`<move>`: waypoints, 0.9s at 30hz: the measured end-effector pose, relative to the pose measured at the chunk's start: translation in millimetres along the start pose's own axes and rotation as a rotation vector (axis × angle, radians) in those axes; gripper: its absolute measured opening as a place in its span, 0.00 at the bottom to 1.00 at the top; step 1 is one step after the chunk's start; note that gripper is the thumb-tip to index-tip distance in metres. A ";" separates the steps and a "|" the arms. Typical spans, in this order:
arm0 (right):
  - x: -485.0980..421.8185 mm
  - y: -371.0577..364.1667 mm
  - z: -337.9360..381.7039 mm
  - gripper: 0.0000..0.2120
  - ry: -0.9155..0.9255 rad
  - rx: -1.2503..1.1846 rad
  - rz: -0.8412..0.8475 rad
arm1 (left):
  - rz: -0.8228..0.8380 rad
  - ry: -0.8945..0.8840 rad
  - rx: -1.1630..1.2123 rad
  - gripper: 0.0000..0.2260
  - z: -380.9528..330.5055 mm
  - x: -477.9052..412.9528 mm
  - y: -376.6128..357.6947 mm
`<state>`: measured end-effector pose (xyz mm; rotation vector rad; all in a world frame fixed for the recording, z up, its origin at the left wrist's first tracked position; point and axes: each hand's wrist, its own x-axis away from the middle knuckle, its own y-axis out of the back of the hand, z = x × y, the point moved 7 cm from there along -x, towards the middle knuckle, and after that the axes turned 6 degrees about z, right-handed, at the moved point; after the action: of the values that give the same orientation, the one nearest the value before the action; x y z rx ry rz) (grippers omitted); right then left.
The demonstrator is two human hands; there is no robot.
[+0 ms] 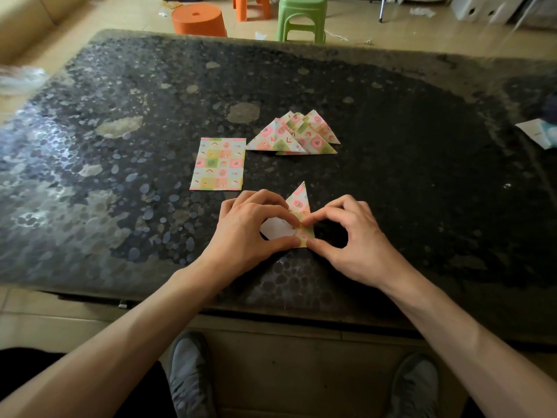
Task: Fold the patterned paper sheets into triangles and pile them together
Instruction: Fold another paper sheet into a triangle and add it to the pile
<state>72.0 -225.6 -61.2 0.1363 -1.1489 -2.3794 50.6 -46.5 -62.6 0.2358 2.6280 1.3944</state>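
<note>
A patterned paper sheet, partly folded, lies on the dark table near the front edge; its point sticks up away from me and its white back shows under my left palm. My left hand pinches it with curled fingers and thumb at the left. My right hand pinches its right edge between thumb and forefinger. Behind lies a pile of folded triangles, several overlapping. A flat stack of unfolded patterned sheets lies left of the pile.
The dark speckled table has a bare middle and left side. A white paper and blue item sit at its right edge. Beyond the table stand an orange stool and a green stool. My shoes show below.
</note>
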 end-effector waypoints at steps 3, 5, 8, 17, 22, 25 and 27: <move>-1.1 0.1 2.7 0.14 -0.037 0.031 0.003 | 0.005 0.001 0.004 0.14 0.4 0.5 0.9; -1.9 0.0 3.5 0.14 -0.074 0.068 0.012 | 0.014 -0.001 -0.008 0.14 -0.9 0.0 0.8; -0.2 -1.5 2.1 0.13 -0.087 0.038 0.029 | 0.025 -0.004 -0.038 0.15 -2.6 -1.3 0.8; -1.7 -3.9 6.7 0.13 -0.152 0.063 0.076 | 0.062 0.000 -0.047 0.18 -3.1 -2.2 -1.5; -3.7 -3.8 3.1 0.09 -0.181 0.026 0.097 | 0.059 -0.007 -0.066 0.15 -3.3 -0.2 -0.7; -3.0 -5.6 6.1 0.10 -0.162 0.087 0.068 | 0.066 -0.003 -0.073 0.14 -3.5 -1.3 -0.4; -3.3 -5.7 6.4 0.10 -0.162 0.106 0.073 | 0.071 0.000 -0.071 0.14 -2.5 -1.2 -1.0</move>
<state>70.7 -216.5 -61.8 -0.0631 -1.3325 -2.2995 51.1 -49.2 -62.0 0.3233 2.5881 1.5061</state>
